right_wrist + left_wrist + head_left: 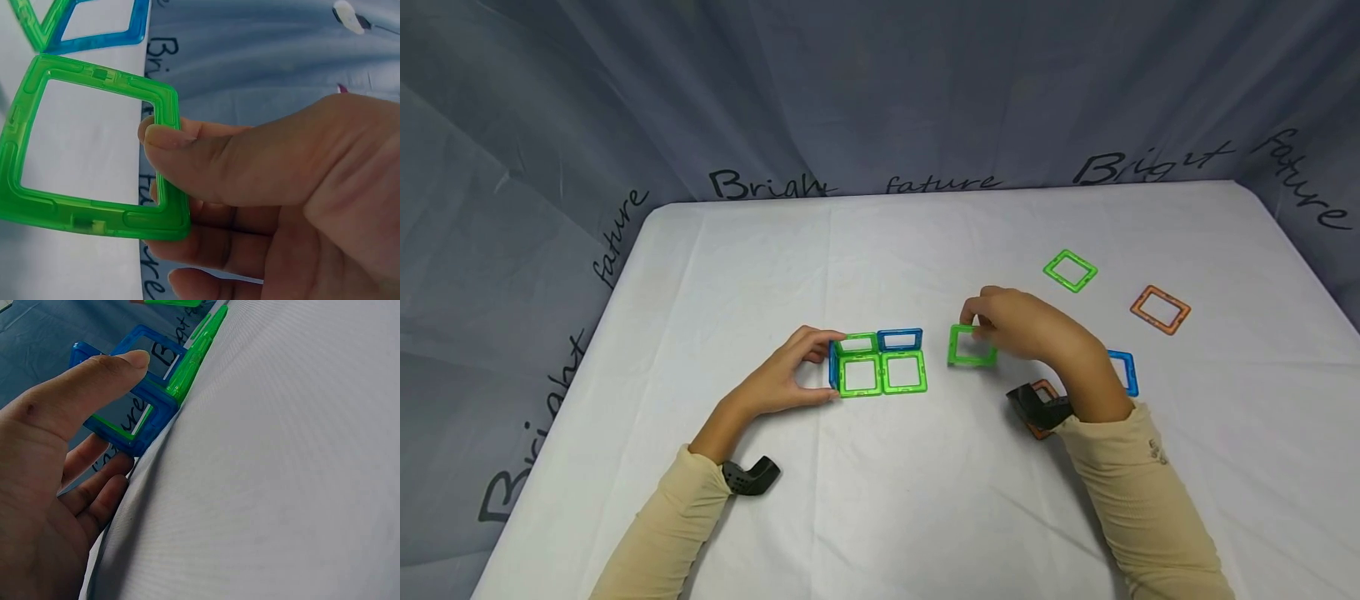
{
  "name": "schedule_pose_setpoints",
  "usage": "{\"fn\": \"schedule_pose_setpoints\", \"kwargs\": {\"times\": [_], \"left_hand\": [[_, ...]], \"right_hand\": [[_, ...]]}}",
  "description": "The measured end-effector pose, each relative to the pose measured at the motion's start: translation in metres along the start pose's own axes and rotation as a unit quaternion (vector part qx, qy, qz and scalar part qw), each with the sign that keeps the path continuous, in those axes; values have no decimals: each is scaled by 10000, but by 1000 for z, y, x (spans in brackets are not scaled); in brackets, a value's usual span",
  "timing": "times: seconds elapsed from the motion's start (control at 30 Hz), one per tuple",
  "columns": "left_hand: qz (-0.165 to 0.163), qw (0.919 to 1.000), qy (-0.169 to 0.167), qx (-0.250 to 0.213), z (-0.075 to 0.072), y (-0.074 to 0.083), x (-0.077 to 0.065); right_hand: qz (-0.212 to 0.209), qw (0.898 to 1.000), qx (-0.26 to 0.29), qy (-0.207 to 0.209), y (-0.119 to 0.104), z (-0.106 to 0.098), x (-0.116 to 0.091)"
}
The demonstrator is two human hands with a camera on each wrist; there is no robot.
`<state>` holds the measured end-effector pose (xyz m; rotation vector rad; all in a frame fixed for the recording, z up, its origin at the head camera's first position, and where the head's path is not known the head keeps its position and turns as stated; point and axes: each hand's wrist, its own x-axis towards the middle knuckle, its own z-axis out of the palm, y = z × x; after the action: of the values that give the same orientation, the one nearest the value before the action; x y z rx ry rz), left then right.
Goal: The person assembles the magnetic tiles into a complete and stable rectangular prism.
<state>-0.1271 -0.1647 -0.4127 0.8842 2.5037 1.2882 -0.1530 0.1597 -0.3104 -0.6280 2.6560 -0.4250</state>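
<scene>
My left hand (782,375) holds the left end of a small build of square magnetic tiles, thumb and forefinger on an upright blue tile (161,406). Two green tiles lie flat side by side, the near one (859,394) joined to that blue tile. Along their back edge stand a green tile (857,337) and a blue tile (899,332). To the right of the build, my right hand (1026,321) pinches one edge of a loose green square tile (81,224) between thumb and fingers, holding it tilted up.
Beyond the right hand lie a green tile (1051,268) and an orange tile (1152,322). A blue tile (1132,372) is partly hidden by the right forearm, and another orange tile (1043,386) sits beneath the wrist camera. A white cloth (850,500) covers the table; a grey curtain (880,100) hangs behind.
</scene>
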Motion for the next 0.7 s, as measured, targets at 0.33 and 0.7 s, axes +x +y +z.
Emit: {"fn": "schedule_pose_setpoints", "kwargs": {"times": [0.33, 0.7], "left_hand": [[38, 10000, 3, 3, 1, -2, 0], [46, 10000, 4, -38, 0, -1, 1]], "right_hand": [[-347, 9993, -111, 9, -12, 4, -2], [-669, 9973, -280, 64, -28, 15, 1]]}}
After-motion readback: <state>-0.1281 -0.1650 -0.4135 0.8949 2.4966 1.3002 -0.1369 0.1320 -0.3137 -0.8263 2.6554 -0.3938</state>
